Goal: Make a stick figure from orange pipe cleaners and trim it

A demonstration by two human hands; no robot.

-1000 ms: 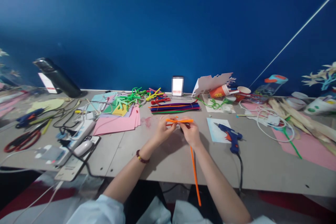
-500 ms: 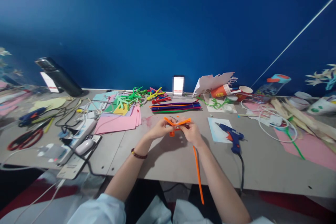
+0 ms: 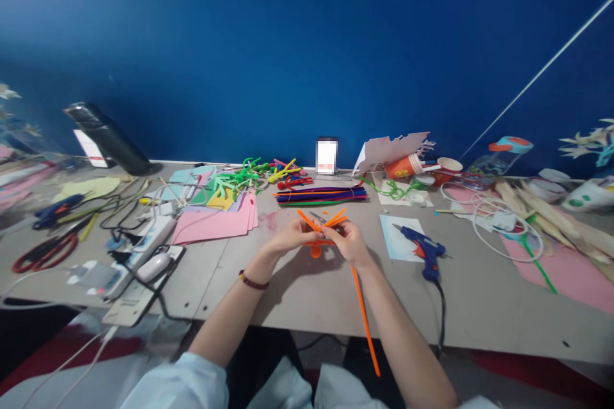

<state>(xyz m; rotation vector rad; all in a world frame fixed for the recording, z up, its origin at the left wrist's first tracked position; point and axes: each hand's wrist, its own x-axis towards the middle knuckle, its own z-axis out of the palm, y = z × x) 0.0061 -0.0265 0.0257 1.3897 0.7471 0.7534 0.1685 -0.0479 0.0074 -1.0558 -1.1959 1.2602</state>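
Note:
Both hands pinch a bent orange pipe cleaner figure [image 3: 315, 252] over the middle of the table. My left hand [image 3: 293, 236] grips its left side, with a dark beaded bracelet on that wrist. My right hand [image 3: 349, 241] holds its right side, fingertips close to the left ones. Two orange ends stick up and outward between the hands, and a rounded orange loop hangs below. From under my right hand a long orange length [image 3: 365, 319] trails down past the table's front edge. Metal tips, perhaps scissors [image 3: 315, 215], show just behind the fingers.
Behind my hands lies a bundle of coloured pipe cleaners [image 3: 321, 195], with a phone [image 3: 327, 156] upright beyond it. A blue glue gun [image 3: 425, 249] rests at right, its cord over the edge. Pink paper [image 3: 213, 225], a power strip [image 3: 148, 249] and cables occupy the left.
The fingertips have drawn closer together. The upright orange ends now cross more steeply, the loop sits a little lower, and the long tail has swung slightly right.

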